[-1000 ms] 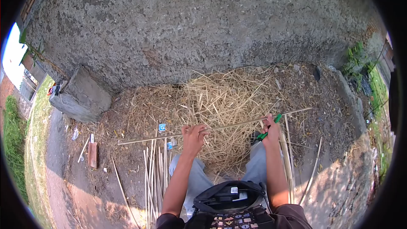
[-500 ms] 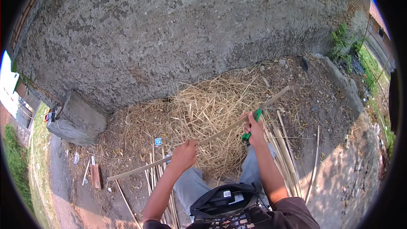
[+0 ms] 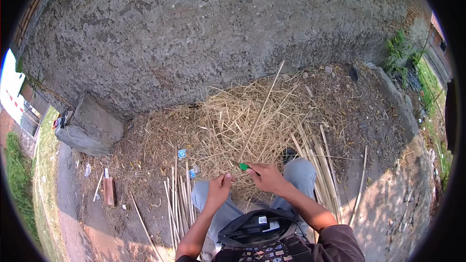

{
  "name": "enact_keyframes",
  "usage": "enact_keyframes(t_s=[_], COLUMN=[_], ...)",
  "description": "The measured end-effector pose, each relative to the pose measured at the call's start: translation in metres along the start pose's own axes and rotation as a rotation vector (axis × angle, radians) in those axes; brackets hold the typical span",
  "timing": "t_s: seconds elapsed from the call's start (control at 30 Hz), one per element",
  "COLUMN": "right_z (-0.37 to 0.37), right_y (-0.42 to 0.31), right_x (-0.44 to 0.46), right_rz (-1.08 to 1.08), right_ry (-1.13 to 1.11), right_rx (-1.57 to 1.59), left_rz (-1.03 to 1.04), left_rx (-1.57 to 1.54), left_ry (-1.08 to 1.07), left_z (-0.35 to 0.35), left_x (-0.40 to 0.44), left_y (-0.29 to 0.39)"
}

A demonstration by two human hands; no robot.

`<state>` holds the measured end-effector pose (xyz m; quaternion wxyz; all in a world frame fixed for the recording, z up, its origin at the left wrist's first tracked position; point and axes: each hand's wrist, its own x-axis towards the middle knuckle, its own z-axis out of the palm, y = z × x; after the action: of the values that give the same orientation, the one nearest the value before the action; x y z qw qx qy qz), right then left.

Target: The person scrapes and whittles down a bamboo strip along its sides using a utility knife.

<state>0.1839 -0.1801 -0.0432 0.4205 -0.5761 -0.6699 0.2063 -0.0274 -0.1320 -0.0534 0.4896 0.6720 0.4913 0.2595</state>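
My left hand (image 3: 218, 191) is closed in front of my knees, its fingers at the near end of a long thin bamboo strip (image 3: 262, 109). The strip points away from me and up to the right, over the straw-like shavings. My right hand (image 3: 268, 178) is wrapped round a green-handled knife (image 3: 243, 166). The knife's blade end lies against or very near the strip, just beyond my left fingers; exact contact is too small to make out.
Pale bamboo shavings (image 3: 228, 121) are heaped before a rough grey wall (image 3: 218, 29). Bundles of split strips lie on the ground beside my left leg (image 3: 180, 208) and right leg (image 3: 326, 174). A concrete block (image 3: 94, 126) stands at left. A black bag (image 3: 259, 228) sits at my waist.
The strip has swung from lying across me to pointing away toward the wall. My right hand with the knife has come down and left, close to my left hand, which has moved slightly right.
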Motion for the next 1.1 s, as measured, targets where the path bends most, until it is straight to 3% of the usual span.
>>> enact_keyframes(t_s=[0.1,0.17,0.33,0.43,0.5,0.6,0.67,0.83,0.97,1.1], right_z=[0.003,0.005,0.006,0.005,0.000,-0.016,-0.043,-0.102,-0.103,-0.030], right_y=[-0.017,-0.016,-0.014,-0.010,0.001,0.025,0.052,0.086,0.058,0.017], right_x=[-0.007,-0.006,-0.008,-0.005,0.002,0.022,0.037,0.057,0.066,0.041], right_rz=[-0.008,-0.045,-0.122,-0.197,-0.054,0.051,0.247,0.304,0.440,0.224], right_ry=[-0.019,-0.016,0.009,0.134,0.174,0.312,0.328,0.457,0.329,-0.020], right_rx=[-0.140,-0.174,-0.318,-0.394,-0.413,-0.397,-0.427,-0.512,-0.233,-0.302], left_rz=[-0.088,-0.264,-0.207,-0.183,-0.178,-0.306,-0.410,-0.319,-0.381,-0.302], left_rx=[-0.188,-0.361,-0.323,-0.258,-0.237,-0.361,-0.378,-0.175,-0.174,-0.226], left_ry=[0.034,-0.041,-0.008,0.018,0.022,-0.024,-0.139,-0.163,-0.141,-0.100], left_z=[0.001,-0.003,0.000,0.005,0.008,0.011,0.007,-0.020,-0.032,-0.017], left_x=[-0.006,-0.011,-0.016,-0.024,-0.031,-0.050,-0.068,-0.097,-0.083,-0.053], left_y=[0.002,0.013,0.002,-0.003,-0.007,-0.016,-0.017,-0.036,-0.038,-0.037])
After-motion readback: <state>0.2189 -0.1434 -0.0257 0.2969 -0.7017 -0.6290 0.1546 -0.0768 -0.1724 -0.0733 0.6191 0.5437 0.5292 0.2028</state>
